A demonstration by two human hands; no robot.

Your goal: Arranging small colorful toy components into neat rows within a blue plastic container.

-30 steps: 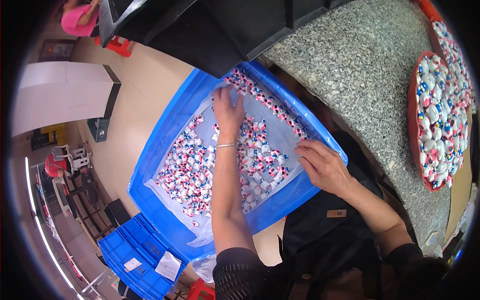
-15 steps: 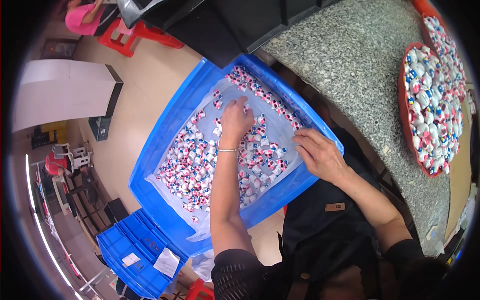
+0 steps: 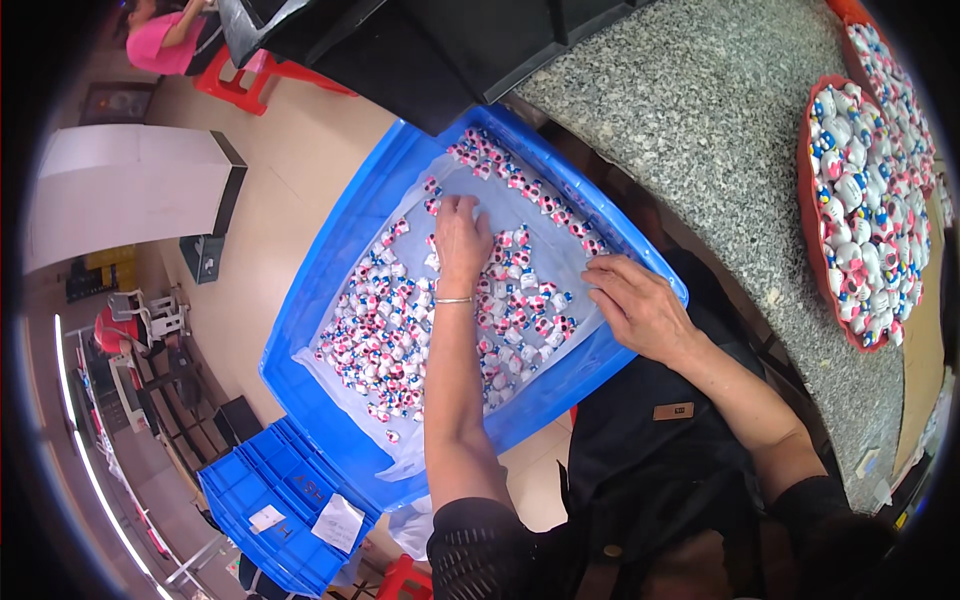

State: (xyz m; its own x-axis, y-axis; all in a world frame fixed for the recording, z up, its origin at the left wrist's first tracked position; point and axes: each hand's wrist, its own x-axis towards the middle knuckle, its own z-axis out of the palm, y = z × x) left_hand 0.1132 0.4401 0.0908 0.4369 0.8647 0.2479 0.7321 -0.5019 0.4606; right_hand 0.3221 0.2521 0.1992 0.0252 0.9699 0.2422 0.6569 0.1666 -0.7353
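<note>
While the blue tray (image 3: 330, 290) rests beside the granite counter (image 3: 700, 110), the left hand (image 3: 462, 240) lies flat, fingers loose, on small figurines (image 3: 400, 320) inside it; the right hand (image 3: 640, 305), fingers curled, grips the tray's near rim.

White paper slips (image 3: 335, 522) lying on stacked blue crates (image 3: 265, 490) at lower left, one large and crumpled, one small. Small brown rectangular tag (image 3: 673, 411) sitting on black apron (image 3: 650, 450). Framed dark picture (image 3: 118, 102) leaning at upper left.
</note>
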